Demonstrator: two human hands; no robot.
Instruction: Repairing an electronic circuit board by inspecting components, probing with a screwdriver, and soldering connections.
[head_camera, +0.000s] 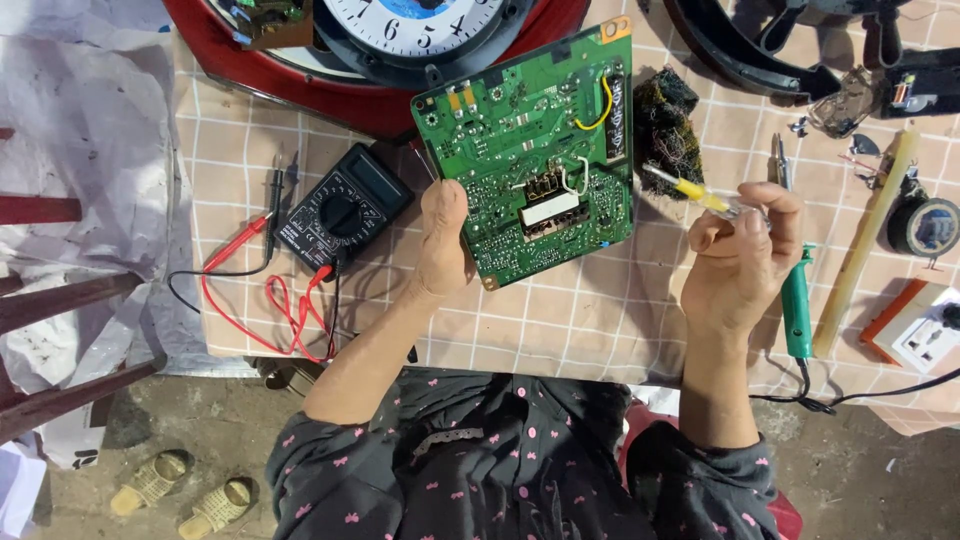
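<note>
Our left hand grasps the green board by its near-left edge, tilted above the checked cloth; fingers hidden behind. Our right hand pinches a yellow-handled tool, tip toward the board. Far left, a clock is cut off.

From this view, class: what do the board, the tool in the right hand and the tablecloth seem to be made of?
Board: rigid green laminate, probably fibreglass, dotted with shiny solder points.
Tool: yellow, glossy plastic handle with a thin metal shaft, likely steel.
Tablecloth: checked pink sheet; slight sheen and creases suggest vinyl, possibly cloth.
</note>
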